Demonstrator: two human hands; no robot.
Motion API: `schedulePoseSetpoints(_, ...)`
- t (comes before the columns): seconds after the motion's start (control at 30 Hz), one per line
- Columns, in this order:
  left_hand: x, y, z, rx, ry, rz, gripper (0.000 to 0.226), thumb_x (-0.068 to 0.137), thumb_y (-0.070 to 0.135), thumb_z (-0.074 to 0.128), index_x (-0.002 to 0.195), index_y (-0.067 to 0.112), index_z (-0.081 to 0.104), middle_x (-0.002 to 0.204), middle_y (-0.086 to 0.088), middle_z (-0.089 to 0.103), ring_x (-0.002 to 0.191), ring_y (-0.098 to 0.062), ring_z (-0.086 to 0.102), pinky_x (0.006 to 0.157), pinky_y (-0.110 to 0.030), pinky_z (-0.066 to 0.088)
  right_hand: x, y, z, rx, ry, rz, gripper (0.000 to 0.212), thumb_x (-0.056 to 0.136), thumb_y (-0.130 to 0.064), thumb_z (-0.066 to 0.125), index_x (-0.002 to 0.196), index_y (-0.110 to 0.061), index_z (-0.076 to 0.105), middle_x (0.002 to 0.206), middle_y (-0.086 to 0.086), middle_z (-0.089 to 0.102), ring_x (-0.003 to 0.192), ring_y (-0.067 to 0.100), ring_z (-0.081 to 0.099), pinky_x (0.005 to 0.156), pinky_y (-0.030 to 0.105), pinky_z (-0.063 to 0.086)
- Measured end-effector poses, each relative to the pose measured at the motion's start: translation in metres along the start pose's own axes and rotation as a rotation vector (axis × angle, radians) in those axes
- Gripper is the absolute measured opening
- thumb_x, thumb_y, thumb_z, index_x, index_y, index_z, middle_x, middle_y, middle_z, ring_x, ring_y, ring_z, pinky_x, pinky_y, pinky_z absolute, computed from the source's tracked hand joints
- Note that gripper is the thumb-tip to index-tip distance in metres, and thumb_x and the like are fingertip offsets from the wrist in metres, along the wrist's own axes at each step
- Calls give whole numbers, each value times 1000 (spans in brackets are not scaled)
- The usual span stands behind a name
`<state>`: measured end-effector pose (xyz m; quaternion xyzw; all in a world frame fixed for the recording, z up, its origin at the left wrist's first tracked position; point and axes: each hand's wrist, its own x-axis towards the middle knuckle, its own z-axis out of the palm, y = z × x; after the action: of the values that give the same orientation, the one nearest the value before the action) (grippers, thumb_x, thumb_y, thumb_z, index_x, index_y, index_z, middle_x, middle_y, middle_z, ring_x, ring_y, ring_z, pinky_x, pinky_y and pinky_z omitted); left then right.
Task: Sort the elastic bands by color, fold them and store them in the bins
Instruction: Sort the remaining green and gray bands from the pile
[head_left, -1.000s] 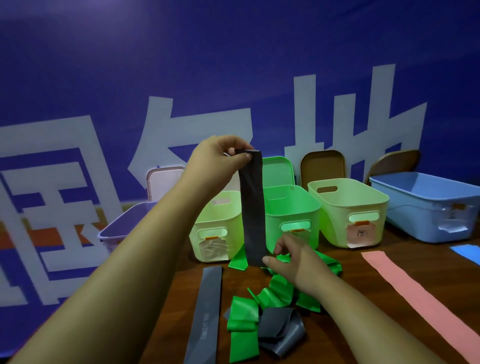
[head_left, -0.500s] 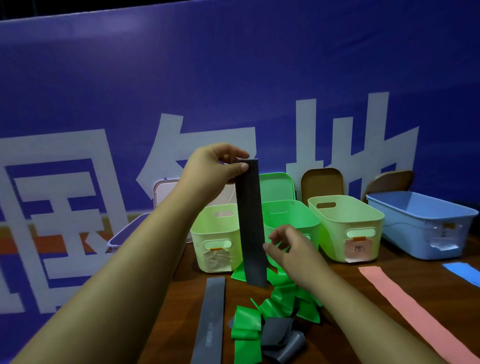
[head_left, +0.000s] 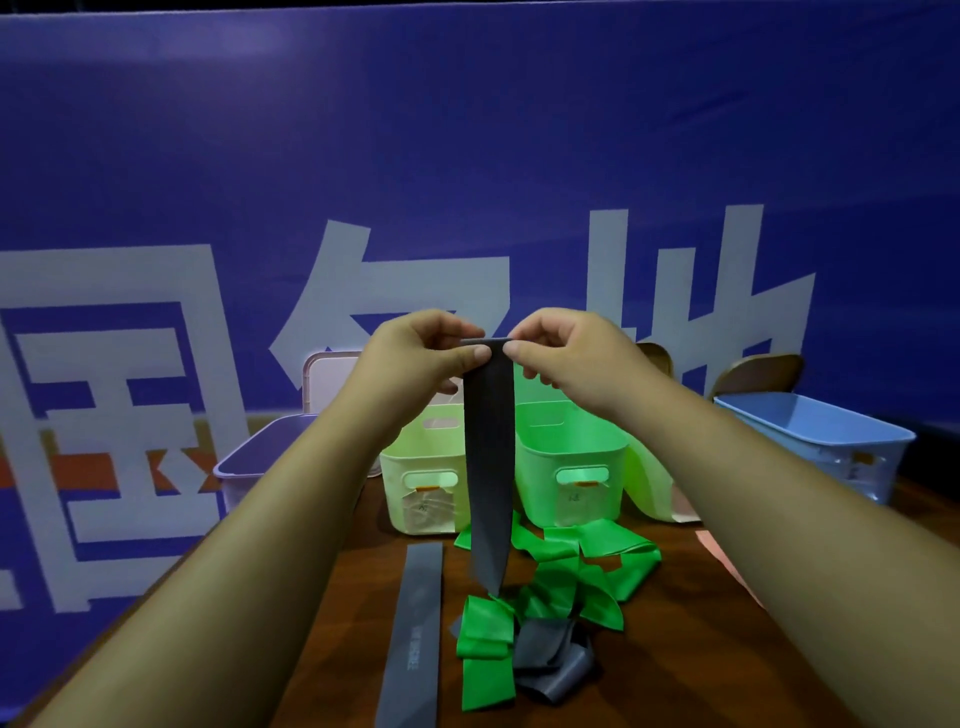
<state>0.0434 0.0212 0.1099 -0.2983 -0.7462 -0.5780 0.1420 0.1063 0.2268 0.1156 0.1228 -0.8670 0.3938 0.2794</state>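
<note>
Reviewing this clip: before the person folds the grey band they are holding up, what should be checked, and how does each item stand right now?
1. Both hands on the top edge: ok. The left hand and the right hand each pinch a top corner of the hanging grey band.
2. Band hangs straight, untwisted: ok.
3. Lower end free: cannot tell. Its tip hangs at the green bands, and contact is unclear.
4. Colours separated on the table: not ok. A crumpled grey band lies tangled with the green ones.
5. Grey's bin identified: cannot tell. The labels on the bins are unreadable.
</note>
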Motion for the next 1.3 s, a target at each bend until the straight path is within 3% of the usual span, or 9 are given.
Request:
schedulePoseSetpoints(0.17,-19,-22,0,-87,-57,-83,20,94,24,78,113,20,73,98,-2,79,95,-21,77,87,-45,64,2,-10,4,58,15,-9,8,103,-28,68,101,-23,74,79,-6,76,66,2,64,68,26,56)
schedulePoseSetpoints(0.23,-31,-37,4,-55,-154,-130,23,95,30,76,117,21,73,104,-3,79,99,-22,76,90,-47,62,4,-12,5,108,40,-4,8,103,-27,68,102,-22,74,80,-4,76,68,5,65,71,31,57)
schedulePoseSetpoints(0.4,-62,-70,13,44,-278,-210,20,99,30,72,118,24,72,108,0,78,101,-21,74,88,-38,61,8,-21,5,275,120,20,11,104,-25,66,105,-17,74,78,-4,73,66,11,63,70,34,57)
schedulePoseSetpoints(0.63,-103,-89,7,-15,-255,-283,15,102,17,68,116,16,75,108,-8,78,95,-17,73,80,-26,60,12,-27,20,367,188,62,14,105,-23,62,107,-15,73,80,1,70,66,13,62,66,32,58)
schedulePoseSetpoints(0.77,-129,-91,-5,-9,-260,-332,13,100,17,71,111,16,76,105,-7,77,90,-16,74,78,-31,59,13,-22,33,393,199,97,15,107,-24,60,109,-15,72,84,4,67,67,13,61,63,28,58)
schedulePoseSetpoints(0.9,-160,-89,-15,-66,-263,-392,14,99,14,71,111,7,74,107,-11,78,97,-24,76,81,-29,62,18,-9,53,422,203,189,14,106,-23,60,109,-14,71,85,4,67,64,13,59,59,30,56)
schedulePoseSetpoints(1.03,-189,-86,-24,-153,-238,-488,23,93,14,78,115,7,72,102,-13,77,85,-18,72,71,-27,58,19,9,82,338,132,307,12,103,-20,59,101,-14,69,85,5,68,65,17,58,58,33,51)
schedulePoseSetpoints(1.13,-209,-88,-26,-210,-196,-599,38,90,11,81,124,8,64,93,-11,73,76,-20,71,61,-28,59,10,27,116,220,64,382,17,98,-15,58,84,-14,68,84,10,70,64,21,59,58,36,51)
schedulePoseSetpoints(1.3,-231,-97,-22,-58,-154,-663,50,86,11,86,123,10,53,102,-16,72,57,-15,68,48,-25,53,-3,61,169,42,-17,476,22,88,-16,61,70,-16,72,82,12,78,69,31,68,61,38,56)
